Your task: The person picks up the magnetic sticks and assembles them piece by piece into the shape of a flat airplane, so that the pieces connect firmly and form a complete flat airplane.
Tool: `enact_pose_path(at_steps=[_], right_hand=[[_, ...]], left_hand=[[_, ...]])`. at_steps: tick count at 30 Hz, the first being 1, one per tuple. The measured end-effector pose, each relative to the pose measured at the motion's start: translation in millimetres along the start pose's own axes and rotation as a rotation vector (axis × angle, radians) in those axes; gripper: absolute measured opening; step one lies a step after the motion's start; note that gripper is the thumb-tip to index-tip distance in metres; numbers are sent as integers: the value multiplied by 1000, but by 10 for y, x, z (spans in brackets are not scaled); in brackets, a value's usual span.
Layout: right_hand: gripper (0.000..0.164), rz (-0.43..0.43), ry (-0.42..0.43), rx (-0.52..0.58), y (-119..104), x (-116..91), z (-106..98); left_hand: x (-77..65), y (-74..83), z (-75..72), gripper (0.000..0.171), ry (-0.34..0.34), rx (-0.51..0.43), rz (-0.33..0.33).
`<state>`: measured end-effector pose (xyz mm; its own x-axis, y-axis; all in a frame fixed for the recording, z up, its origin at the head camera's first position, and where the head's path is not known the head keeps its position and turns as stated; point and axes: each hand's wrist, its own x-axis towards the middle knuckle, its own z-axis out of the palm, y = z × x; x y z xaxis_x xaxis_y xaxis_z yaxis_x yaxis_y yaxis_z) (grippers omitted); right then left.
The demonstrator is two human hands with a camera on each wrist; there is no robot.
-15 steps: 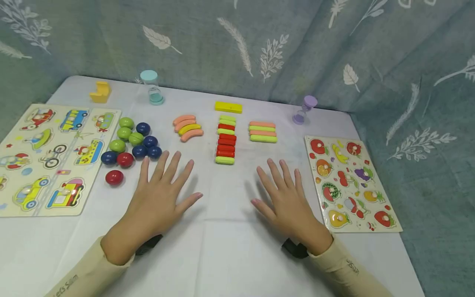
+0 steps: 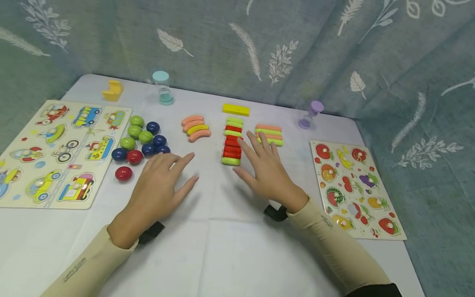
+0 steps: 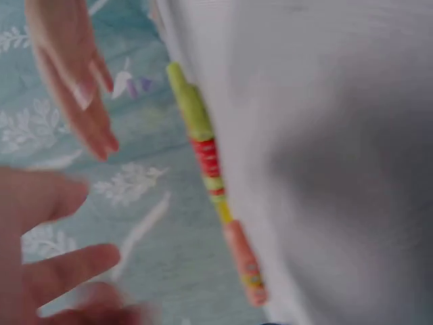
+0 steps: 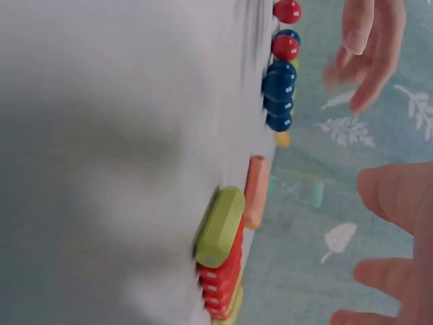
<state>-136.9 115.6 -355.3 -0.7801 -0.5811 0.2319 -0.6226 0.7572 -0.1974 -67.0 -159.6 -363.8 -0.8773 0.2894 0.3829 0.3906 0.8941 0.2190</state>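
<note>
My right hand [image 2: 271, 173] hovers just right of a column of red and green sticks [image 2: 232, 149], fingers relaxed and holding nothing. In the head view its fingertips overlap the edge of that column and a stack of pink and green sticks [image 2: 275, 142]. In the right wrist view the nearest green stick [image 4: 222, 227] stands below the fingers, apart from them. Holding nothing, my left hand [image 2: 154, 187] is over the cloth with thumb and index finger extended, near the red balls [image 2: 124, 173] and blue balls [image 2: 119, 154]. Curved pink pieces [image 2: 191, 118] with one yellow lie farther back.
Green balls [image 2: 128, 143] sit beside a vehicle puzzle board [image 2: 87, 203] on the left. A fruit puzzle board [image 2: 358, 190] lies right. Along the back are a yellow holder [image 2: 113, 90], a teal sand timer [image 2: 165, 94], a yellow block [image 2: 236, 109] and a purple sand timer [image 2: 311, 114].
My right hand has moved left and forward to the red and green sticks. The left hand's fingers have drawn in from their wide spread. The head view has shifted slightly.
</note>
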Motion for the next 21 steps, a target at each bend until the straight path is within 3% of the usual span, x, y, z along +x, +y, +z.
enact_pose_path(at_steps=[3,5,11,14,17,21], right_hand=[[66,-27,30,112,17,238,43],[59,-30,44,188,26,408,68],[32,68,-16,394,109,927,123],[24,120,-75,439,203,1158,149],[19,125,-141,427,285,1374,185],[19,98,-212,396,317,1592,260]], left_hand=[[-26,-68,47,43,62,-66,-38],[-38,-128,82,35,64,-125,-90],[-15,-295,193,27,-48,-422,-382],[72,-307,275,24,-2,-533,-483],[237,-245,332,22,103,-518,-523],[494,-163,382,26,190,-407,-555]])
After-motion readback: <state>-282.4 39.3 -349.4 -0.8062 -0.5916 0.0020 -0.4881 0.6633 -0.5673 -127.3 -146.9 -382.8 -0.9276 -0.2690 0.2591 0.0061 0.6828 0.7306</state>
